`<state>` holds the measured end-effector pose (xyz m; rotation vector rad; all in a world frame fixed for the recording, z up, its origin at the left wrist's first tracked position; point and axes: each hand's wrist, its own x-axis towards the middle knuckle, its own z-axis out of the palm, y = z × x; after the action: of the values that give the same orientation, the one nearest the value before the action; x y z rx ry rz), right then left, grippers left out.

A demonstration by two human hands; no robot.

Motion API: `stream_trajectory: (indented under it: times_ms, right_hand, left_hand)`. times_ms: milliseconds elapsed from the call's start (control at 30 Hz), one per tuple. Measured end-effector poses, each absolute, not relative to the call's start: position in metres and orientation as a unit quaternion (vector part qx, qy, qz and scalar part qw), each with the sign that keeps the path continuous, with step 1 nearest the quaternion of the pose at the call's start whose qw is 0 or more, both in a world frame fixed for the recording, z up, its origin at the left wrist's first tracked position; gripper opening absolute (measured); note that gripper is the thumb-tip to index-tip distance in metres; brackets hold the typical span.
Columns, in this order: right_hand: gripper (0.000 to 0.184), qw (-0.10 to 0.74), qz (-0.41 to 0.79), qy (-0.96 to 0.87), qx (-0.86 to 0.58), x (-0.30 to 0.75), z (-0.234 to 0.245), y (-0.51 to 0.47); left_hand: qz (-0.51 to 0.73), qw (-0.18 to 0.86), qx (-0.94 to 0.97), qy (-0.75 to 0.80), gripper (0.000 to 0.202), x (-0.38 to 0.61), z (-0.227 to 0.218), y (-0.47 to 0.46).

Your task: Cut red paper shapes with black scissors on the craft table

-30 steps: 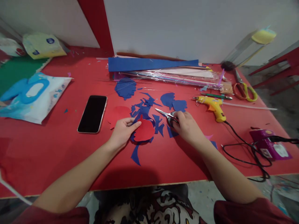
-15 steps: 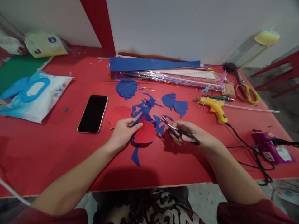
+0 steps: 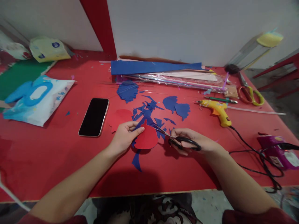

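Between thumb and fingers, my left hand (image 3: 126,135) pinches a red paper cutout (image 3: 147,137) with a small pointed tip, laid over blue paper whose edge shows behind it. My right hand (image 3: 190,140) grips black-handled scissors (image 3: 165,133), their blades pointing left with the tips beside the cutout's right edge. Blue paper scraps (image 3: 146,109) lie scattered beyond my hands, and a curved blue strip (image 3: 137,161) lies below the cutout. Another red paper piece (image 3: 120,116) rests behind my left hand. Blue petal-like cutouts (image 3: 127,91) sit farther back, with two more (image 3: 182,110) to the right.
A phone (image 3: 93,117) and a wipes pack (image 3: 38,99) lie on the left. On the right are a yellow glue gun (image 3: 217,110), its black cord, a purple power box (image 3: 277,152) and larger scissors (image 3: 251,93). Wrapped sticks and a blue sheet (image 3: 154,67) line the back.
The scissors have moved left and their tips now reach the red cutout's edge, with the blades closer together. My left hand keeps its pinch. The whole view has shifted slightly.
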<state>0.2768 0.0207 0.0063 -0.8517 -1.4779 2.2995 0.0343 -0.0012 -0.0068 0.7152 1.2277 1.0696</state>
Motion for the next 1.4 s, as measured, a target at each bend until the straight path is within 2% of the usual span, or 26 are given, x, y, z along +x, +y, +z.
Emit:
stream_trajectory:
  times_ms: [267, 767, 1000, 1400]
  right_hand:
    - [0.049, 0.129, 0.823, -0.48, -0.276, 0.268, 0.002, 0.017]
    - [0.046, 0.201, 0.866, -0.387, -0.246, 0.247, -0.01, -0.002]
    - [0.048, 0.204, 0.88, -0.371, -0.216, 0.243, -0.018, -0.007]
    - [0.053, 0.214, 0.878, -0.352, -0.244, 0.236, -0.015, -0.014]
  left_hand:
    - [0.45, 0.663, 0.295, 0.521, 0.035, 0.035, -0.004, -0.005]
    - [0.413, 0.729, 0.23, 0.496, 0.036, 0.044, 0.003, -0.013]
    - [0.408, 0.76, 0.177, 0.474, 0.04, 0.044, 0.007, -0.011]
    - [0.411, 0.765, 0.148, 0.473, 0.044, 0.045, 0.01, -0.01]
